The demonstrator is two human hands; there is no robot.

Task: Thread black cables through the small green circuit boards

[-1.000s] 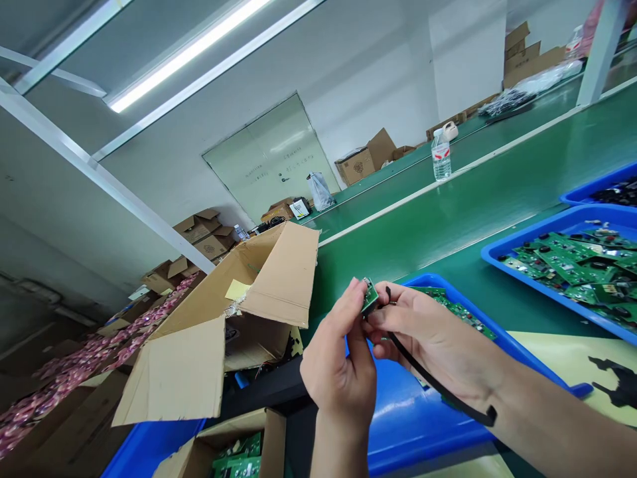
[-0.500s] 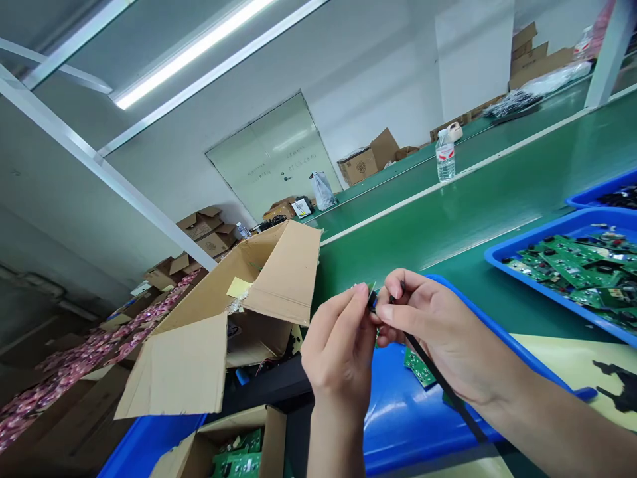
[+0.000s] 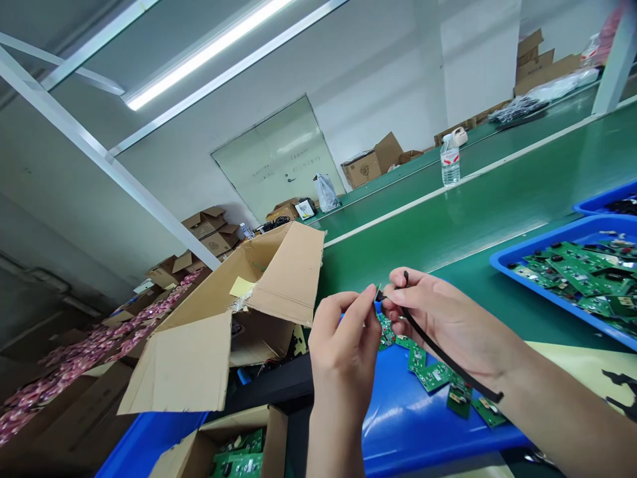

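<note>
Small green board (image 3: 377,293) — thin, flat — pinched between both hands (image 3: 398,325).

Glossy blue plastic tray (image 3: 398,425); matt brown cardboard box (image 3: 199,352)

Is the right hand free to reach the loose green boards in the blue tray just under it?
Reach, probably yes: the green boards lie uncovered in the blue tray right below the right hand. But its fingers pinch a black cable, so picking one up likely means letting go.
</note>
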